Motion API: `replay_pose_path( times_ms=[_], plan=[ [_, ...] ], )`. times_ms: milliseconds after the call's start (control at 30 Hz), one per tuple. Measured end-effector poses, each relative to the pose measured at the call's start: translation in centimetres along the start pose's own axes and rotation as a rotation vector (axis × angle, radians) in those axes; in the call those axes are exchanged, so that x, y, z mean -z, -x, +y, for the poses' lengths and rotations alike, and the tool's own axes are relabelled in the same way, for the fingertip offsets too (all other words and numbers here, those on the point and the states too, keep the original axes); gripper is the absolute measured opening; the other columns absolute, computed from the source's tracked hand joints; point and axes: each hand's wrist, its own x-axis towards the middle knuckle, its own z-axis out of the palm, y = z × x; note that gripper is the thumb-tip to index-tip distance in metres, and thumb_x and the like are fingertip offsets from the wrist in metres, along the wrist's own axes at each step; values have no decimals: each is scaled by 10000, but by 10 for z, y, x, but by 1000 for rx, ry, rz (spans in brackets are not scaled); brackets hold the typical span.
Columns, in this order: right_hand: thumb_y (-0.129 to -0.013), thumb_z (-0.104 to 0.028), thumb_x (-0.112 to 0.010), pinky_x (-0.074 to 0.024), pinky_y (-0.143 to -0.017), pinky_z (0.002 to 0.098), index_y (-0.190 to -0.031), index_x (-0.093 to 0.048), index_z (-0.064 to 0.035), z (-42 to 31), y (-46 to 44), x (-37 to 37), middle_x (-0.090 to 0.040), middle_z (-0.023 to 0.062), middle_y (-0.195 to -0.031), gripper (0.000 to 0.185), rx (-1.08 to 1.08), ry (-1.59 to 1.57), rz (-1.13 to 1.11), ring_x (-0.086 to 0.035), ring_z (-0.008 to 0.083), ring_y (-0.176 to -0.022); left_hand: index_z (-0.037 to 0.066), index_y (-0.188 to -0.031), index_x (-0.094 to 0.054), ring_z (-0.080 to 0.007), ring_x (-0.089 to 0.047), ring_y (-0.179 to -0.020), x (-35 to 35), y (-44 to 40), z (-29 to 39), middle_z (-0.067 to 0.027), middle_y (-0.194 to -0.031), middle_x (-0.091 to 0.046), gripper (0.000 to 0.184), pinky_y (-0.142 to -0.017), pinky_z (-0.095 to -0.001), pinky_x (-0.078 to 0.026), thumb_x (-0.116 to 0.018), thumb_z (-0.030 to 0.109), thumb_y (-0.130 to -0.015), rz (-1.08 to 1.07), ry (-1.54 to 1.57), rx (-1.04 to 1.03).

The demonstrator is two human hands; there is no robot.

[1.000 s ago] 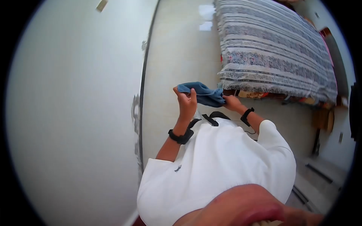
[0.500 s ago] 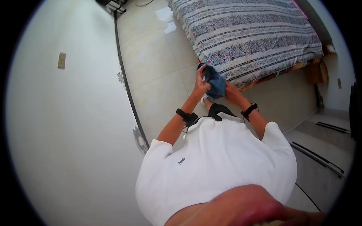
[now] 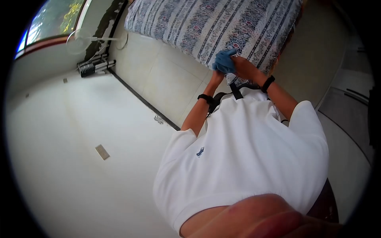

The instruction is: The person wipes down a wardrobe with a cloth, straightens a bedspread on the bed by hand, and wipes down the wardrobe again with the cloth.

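A blue cloth (image 3: 224, 61) is bunched up between my two hands, just above the corner of the bed. My left hand (image 3: 217, 76) grips its lower left side from beneath, with the fingers mostly hidden by the fabric. On the other side, my right hand (image 3: 245, 68) is closed on the cloth, the fingers bent over its right part. Black bands circle both wrists. Folds conceal what kind of cloth piece it is.
Ahead is a bed with a patterned floral cover (image 3: 194, 27). A white wall (image 3: 59, 139) runs along the left, with a fan (image 3: 79, 41) and a window (image 3: 55, 20) at the upper left. Grey drawers (image 3: 349, 115) stand at the right.
The cloth hung loosely spread between my hands and is now gathered into a compact bunch. My hands have come closer together. The view has turned, bringing the window and fan in.
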Motion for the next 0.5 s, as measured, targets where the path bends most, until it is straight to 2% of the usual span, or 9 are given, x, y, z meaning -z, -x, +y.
replay_pose_path(
  times_ms=[33, 67, 133, 167, 200, 233, 333, 467, 500],
  plan=[
    [-784, -126, -546, -476, -723, 411, -1007, -504, -5, 9, 0, 4, -570, 223, -939, 257, 134, 106, 111, -577, 363, -845, 39, -1153, -512, -204, -552, -1009, -3, -16, 2, -111, -1138, -557, 292, -823, -336, -450, -423, 129, -889, -4, 117, 238],
    [-784, -126, -546, -476, -723, 411, -1007, -504, -5, 26, 0, 1, -570, 223, -939, 257, 96, 110, 135, -577, 363, -845, 51, -1148, -513, -199, -571, -974, -5, -35, 2, -112, -1108, -575, 300, -777, -335, -466, -384, 177, -909, -12, 223, 478],
    [-799, -162, -551, -461, -742, 424, -974, -534, -14, 68, 13, -21, -572, 214, -989, 230, -179, 61, 186, -558, 367, -894, 64, -1122, -502, -199, -590, -919, -7, -65, -39, -110, -1056, -597, 293, -738, -325, -464, -361, 215, -916, -138, 259, 500],
    [-814, -200, -540, -466, -722, 431, -925, -559, -10, 79, 19, -23, -586, 219, -912, 221, -316, 53, 165, -568, 376, -840, 77, -1096, -492, -199, -609, -865, -9, -65, -58, -108, -1003, -619, 292, -700, -316, -462, -337, 253, -922, -209, 314, 525],
    [-830, -237, -530, -470, -702, 438, -877, -584, -5, 89, 25, -25, -600, 224, -835, 243, -449, 48, 135, -578, 385, -785, 77, -1096, -492, -199, -609, -865, -11, -65, -53, -108, -1003, -619, 292, -700, -316, -462, -337, 253, -922, -240, 322, 554],
    [-839, -280, -528, -464, -692, 456, -878, -597, 6, 106, 35, -40, -610, 226, -838, 297, -552, 75, 232, -574, 406, -746, 87, -1059, -473, -203, -617, -828, -14, -77, -37, -105, -958, -631, 268, -685, -312, -458, -334, 277, -930, -260, 366, 579],
    [-854, -300, -518, -456, -683, 460, -900, -596, 21, 151, 64, -80, -611, 233, -853, 333, -832, 33, 144, -569, 410, -736, 108, -988, -429, -199, -618, -796, -22, -101, -44, -106, -902, -641, 266, -675, -307, -453, -326, 350, -949, -333, 484, 606],
    [-873, -295, -511, -442, -742, 455, -1075, -495, 21, 156, 59, -85, -576, 269, -969, 376, -865, 127, 304, -545, 442, -881, 87, -974, -457, -202, -605, -765, -9, -145, -91, -104, -915, -632, 306, -679, -313, -449, -326, 363, -958, -554, 443, 599],
    [-873, -295, -511, -442, -742, 455, -1075, -495, 21, 161, 46, -85, -576, 269, -969, 376, -882, 137, 298, -545, 442, -881, 69, -962, -480, -207, -602, -779, -4, -162, -118, -113, -904, -624, 301, -686, -326, -446, -351, 340, -955, -542, 232, 454]
  ],
)
